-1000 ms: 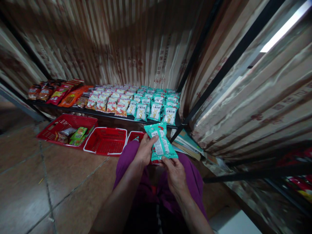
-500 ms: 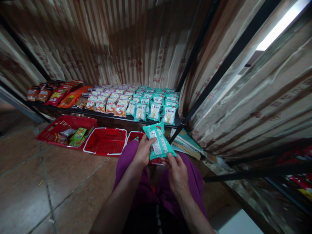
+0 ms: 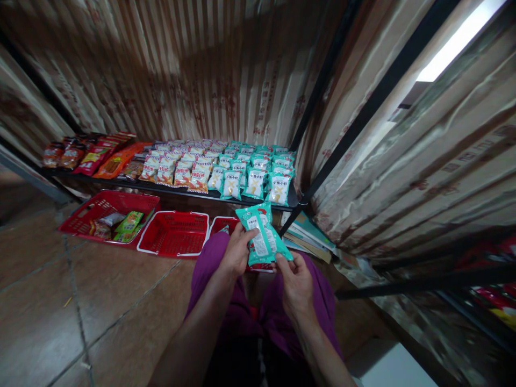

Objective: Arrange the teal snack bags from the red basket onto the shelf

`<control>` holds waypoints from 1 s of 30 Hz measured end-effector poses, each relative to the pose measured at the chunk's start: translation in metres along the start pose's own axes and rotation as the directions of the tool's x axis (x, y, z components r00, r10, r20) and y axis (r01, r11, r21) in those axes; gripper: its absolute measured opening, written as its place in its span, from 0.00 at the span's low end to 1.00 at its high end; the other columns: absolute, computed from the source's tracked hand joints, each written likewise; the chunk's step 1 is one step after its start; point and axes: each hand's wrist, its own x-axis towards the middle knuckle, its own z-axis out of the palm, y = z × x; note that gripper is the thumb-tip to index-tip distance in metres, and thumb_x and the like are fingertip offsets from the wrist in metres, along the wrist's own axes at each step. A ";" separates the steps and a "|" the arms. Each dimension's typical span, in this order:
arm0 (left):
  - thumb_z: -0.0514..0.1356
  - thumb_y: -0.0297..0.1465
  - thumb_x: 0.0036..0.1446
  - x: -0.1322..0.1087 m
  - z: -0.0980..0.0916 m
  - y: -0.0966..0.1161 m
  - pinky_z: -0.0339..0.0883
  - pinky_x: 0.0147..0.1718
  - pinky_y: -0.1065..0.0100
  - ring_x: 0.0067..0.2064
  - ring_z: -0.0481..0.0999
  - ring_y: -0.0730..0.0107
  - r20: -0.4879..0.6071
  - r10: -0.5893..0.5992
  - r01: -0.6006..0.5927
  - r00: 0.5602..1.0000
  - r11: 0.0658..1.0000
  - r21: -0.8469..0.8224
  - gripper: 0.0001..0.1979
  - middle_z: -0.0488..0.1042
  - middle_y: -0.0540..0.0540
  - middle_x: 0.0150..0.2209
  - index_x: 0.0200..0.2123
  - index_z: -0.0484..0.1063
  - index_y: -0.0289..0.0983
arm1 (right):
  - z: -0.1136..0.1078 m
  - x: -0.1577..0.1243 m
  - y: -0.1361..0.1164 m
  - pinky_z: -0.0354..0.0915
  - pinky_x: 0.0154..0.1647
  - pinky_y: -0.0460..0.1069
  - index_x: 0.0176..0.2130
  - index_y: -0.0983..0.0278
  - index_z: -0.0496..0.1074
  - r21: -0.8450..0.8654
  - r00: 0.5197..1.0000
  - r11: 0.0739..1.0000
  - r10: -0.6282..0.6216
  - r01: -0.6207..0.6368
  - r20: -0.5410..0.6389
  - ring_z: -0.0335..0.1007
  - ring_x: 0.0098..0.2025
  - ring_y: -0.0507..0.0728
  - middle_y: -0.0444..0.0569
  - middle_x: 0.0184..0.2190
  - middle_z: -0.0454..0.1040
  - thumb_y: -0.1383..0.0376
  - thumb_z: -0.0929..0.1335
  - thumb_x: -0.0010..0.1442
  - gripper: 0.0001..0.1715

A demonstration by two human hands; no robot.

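Between my two hands is a teal snack bag (image 3: 263, 239), its back panel of small print turned up towards me. My left hand (image 3: 237, 250) grips its left side, thumb on top. At the lower right corner, my right hand (image 3: 294, 277) pinches the bag between thumb and fingers. The bag is held over my knees, in front of the shelf (image 3: 193, 193). Similar teal-and-white snack bags (image 3: 255, 183) stand in rows on the shelf's right part. Beside them are rows of white-and-orange snack bags (image 3: 183, 176).
Below the shelf, a red basket (image 3: 76, 221) holds several packets; a second red basket (image 3: 173, 234) stands beside it. A third red basket (image 3: 217, 223) is partly hidden by my knee. Flattened cardboard (image 3: 310, 242) lies right of the black shelf post (image 3: 322, 180).
My hands and the snack bag keep almost the same place. The right hand has shifted very slightly at the bag's corner, and the view has moved a little.
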 end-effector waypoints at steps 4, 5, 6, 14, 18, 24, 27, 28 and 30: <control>0.68 0.30 0.37 0.001 -0.001 0.000 0.68 0.40 0.67 0.40 0.77 0.65 -0.019 0.015 -0.015 1.000 1.000 0.012 0.21 0.77 0.48 0.37 0.39 0.69 0.37 | -0.004 0.001 -0.002 0.66 0.47 0.56 0.54 0.62 0.63 -0.342 0.924 0.868 -0.381 0.360 0.004 0.69 0.47 0.60 0.54 0.46 0.71 0.56 0.70 0.52 0.32; 0.69 0.30 0.38 0.001 -0.001 0.000 0.68 0.40 0.67 0.40 0.77 0.65 -0.020 0.013 -0.012 1.000 1.000 0.016 0.21 0.77 0.47 0.38 0.39 0.69 0.38 | -0.004 0.001 -0.005 0.63 0.51 0.59 0.56 0.61 0.61 -0.442 0.865 0.764 -0.499 0.470 0.058 0.66 0.52 0.62 0.55 0.50 0.69 0.58 0.69 0.54 0.32; 0.69 0.30 0.38 0.001 -0.002 -0.001 0.68 0.40 0.67 0.40 0.77 0.65 -0.018 0.012 -0.011 1.000 1.000 0.019 0.22 0.77 0.47 0.38 0.39 0.69 0.38 | -0.005 0.001 -0.008 0.60 0.55 0.61 0.57 0.60 0.62 -0.513 0.793 0.643 -0.594 0.568 0.133 0.62 0.55 0.63 0.56 0.53 0.67 0.60 0.68 0.56 0.30; 0.68 0.31 0.40 -0.002 -0.003 -0.004 0.68 0.37 0.66 0.38 0.77 0.63 0.059 0.022 -0.028 0.998 0.995 0.100 0.22 0.78 0.46 0.38 0.41 0.69 0.39 | -0.007 0.003 -0.012 0.61 0.54 0.61 0.54 0.60 0.67 -0.549 0.565 0.285 -0.692 0.785 0.448 0.63 0.54 0.61 0.54 0.50 0.71 0.67 0.61 0.62 0.21; 0.69 0.32 0.40 -0.003 -0.004 -0.005 0.68 0.35 0.67 0.37 0.77 0.64 0.069 0.038 -0.047 0.997 0.990 0.134 0.23 0.78 0.45 0.38 0.42 0.69 0.38 | -0.007 0.002 -0.009 0.61 0.55 0.62 0.55 0.60 0.66 -0.560 0.574 0.281 -0.678 0.779 0.459 0.63 0.55 0.62 0.54 0.51 0.71 0.65 0.61 0.62 0.22; 0.70 0.30 0.38 -0.003 0.001 -0.008 0.68 0.38 0.66 0.39 0.77 0.61 -0.001 0.077 -0.077 0.997 0.987 0.144 0.20 0.78 0.46 0.39 0.37 0.71 0.42 | -0.003 -0.002 -0.012 0.59 0.57 0.64 0.60 0.61 0.60 -0.585 0.525 0.193 -0.708 0.788 0.473 0.56 0.61 0.64 0.57 0.58 0.64 0.64 0.64 0.60 0.28; 0.70 0.29 0.38 -0.002 0.002 -0.010 0.67 0.42 0.65 0.41 0.77 0.61 0.000 0.124 -0.123 0.992 0.979 0.164 0.18 0.78 0.46 0.39 0.36 0.72 0.43 | -0.002 -0.003 -0.012 0.60 0.57 0.63 0.58 0.58 0.63 -0.562 0.490 0.161 -0.711 0.811 0.504 0.57 0.61 0.63 0.53 0.57 0.67 0.67 0.64 0.60 0.26; 0.70 0.29 0.38 -0.002 0.002 -0.010 0.67 0.42 0.64 0.41 0.76 0.61 0.001 0.139 -0.137 0.990 0.975 0.174 0.18 0.78 0.46 0.39 0.36 0.72 0.43 | -0.002 -0.003 -0.012 0.60 0.57 0.62 0.57 0.58 0.64 -0.554 0.491 0.166 -0.705 0.816 0.512 0.58 0.60 0.63 0.52 0.55 0.69 0.68 0.64 0.60 0.25; 0.70 0.29 0.39 -0.002 0.001 -0.011 0.67 0.42 0.64 0.42 0.76 0.60 0.000 0.146 -0.143 0.989 0.971 0.190 0.18 0.78 0.46 0.40 0.36 0.72 0.43 | -0.001 -0.002 -0.011 0.61 0.57 0.62 0.57 0.58 0.65 -0.542 0.499 0.187 -0.697 0.819 0.515 0.60 0.58 0.62 0.51 0.52 0.71 0.68 0.64 0.60 0.25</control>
